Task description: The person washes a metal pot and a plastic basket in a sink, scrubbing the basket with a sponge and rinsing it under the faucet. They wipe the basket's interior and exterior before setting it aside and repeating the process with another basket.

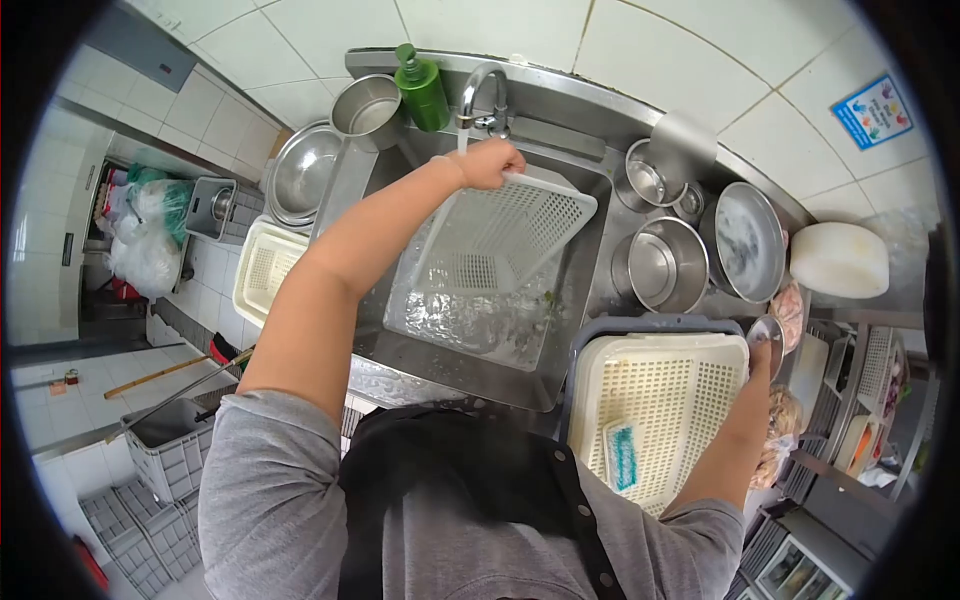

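Note:
My left hand point(490, 163) is closed on the upper rim of a white perforated plastic basket point(505, 235), which is tilted inside the steel sink point(480, 385). Water runs from the faucet point(484, 92) close by my left wrist, and more water lies in the sink under the basket. Out to the right, my right hand point(762, 362) is closed at the edge of a small round metal bowl point(766, 338); its fingers are partly hidden. Beside that hand, a cream perforated basket point(600, 390) sits in a grey tub point(640, 325) with a teal and white sponge point(621, 455) inside.
Several metal pots point(665, 265) and a round pan point(745, 240) crowd the right counter. A green pump bottle point(423, 92) and a steel pot point(368, 110) stand behind the sink. Another cream basket point(262, 265) is at left, above grey crates point(170, 450).

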Tool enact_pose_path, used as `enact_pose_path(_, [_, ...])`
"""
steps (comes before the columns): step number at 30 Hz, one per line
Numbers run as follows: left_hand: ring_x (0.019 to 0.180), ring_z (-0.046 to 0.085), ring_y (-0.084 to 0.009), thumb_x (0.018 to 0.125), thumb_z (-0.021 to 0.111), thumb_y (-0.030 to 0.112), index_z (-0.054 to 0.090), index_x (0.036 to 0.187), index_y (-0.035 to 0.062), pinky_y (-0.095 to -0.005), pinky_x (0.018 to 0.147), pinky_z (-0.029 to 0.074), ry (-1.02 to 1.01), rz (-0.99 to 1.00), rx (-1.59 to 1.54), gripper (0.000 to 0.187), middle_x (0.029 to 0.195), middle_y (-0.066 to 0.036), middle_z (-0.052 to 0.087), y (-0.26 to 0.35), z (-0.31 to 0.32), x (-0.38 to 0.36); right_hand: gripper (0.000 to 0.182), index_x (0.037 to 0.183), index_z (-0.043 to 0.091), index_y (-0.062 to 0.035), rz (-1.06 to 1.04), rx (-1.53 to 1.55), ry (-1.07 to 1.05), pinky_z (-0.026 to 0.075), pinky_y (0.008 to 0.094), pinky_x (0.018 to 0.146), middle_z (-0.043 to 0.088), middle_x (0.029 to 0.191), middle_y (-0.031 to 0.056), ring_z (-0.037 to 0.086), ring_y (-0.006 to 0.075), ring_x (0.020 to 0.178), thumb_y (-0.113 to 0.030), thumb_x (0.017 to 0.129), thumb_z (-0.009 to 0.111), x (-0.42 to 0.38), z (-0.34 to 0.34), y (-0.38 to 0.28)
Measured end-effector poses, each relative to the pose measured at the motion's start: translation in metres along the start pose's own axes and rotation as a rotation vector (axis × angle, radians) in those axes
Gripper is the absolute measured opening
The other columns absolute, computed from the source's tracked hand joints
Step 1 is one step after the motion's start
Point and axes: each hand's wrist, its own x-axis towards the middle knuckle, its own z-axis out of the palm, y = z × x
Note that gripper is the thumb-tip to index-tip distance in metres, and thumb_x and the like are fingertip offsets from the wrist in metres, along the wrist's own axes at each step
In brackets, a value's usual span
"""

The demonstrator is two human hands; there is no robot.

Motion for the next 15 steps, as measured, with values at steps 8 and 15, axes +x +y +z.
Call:
enact_pose_path(8, [0.129,0.048,-0.0342,0.069,0.058,-0.009,0.062,0.094,-0.0013,-0.0416,0.110,0.041,0.171,0.272,0.313,0.027,0.137,-0.015,0.054,0.034,-0.020,-0.137,0.052,0.112,0.055,-0.0105,0.200,0.430,-0.100,0.051,0.0390,0.049,0.062,0.090,0.0120,0.065,0.0273,0.075,0.007,0.064,0.066,-0.068,-0.069,-0.036])
enact_pose_path(15, [0.121,0.059,-0.0298,0.068,0.054,-0.013,0.062,0.089,-0.0069,-0.0363,0.103,0.045,0.635,-0.260,-0.013,0.024,0.126,-0.014,0.064,0.022,-0.004,-0.298,0.041,0.107,0.057,-0.0056,-0.459,0.459,0.517,0.049,0.0301,0.080,0.060,0.101,0.0084,0.060,0.0194,0.092,0.006,0.068,0.060,-0.132,-0.150,-0.108])
